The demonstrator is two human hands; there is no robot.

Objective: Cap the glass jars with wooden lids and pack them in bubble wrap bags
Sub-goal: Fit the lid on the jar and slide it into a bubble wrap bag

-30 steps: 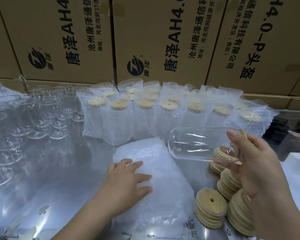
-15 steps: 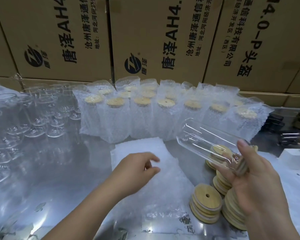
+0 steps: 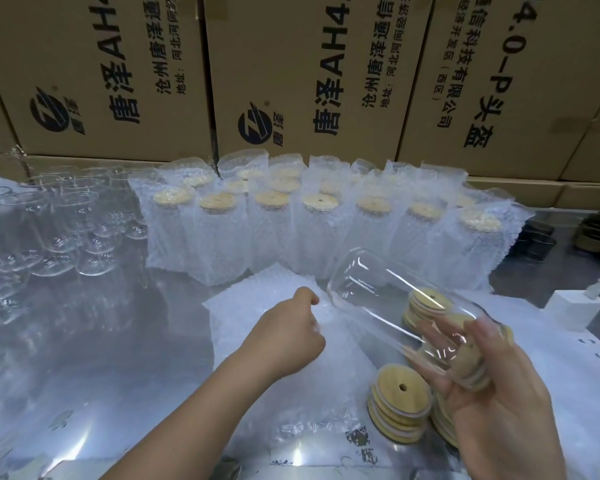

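Observation:
My right hand [image 3: 492,393] grips a clear glass jar [image 3: 388,299] by its capped end. The jar is tilted, its base pointing up and to the left. A wooden lid sits on the jar's mouth inside my fingers. My left hand [image 3: 291,327] pinches the far edge of the top bubble wrap bag on a flat stack [image 3: 284,386] in front of me. Stacks of wooden lids [image 3: 400,400] with a centre hole stand just right of the bags, under the jar.
Several capped jars in bubble wrap bags [image 3: 319,230] stand in rows at the back. Empty glass jars [image 3: 59,233] crowd the left side. Cardboard boxes [image 3: 291,74] wall off the rear. A white charger block [image 3: 574,306] lies at the right.
My left hand lifted off the flat bag stack and curled to pinch the top bag's far edge. The jar in my right hand tilted from level to base-up.

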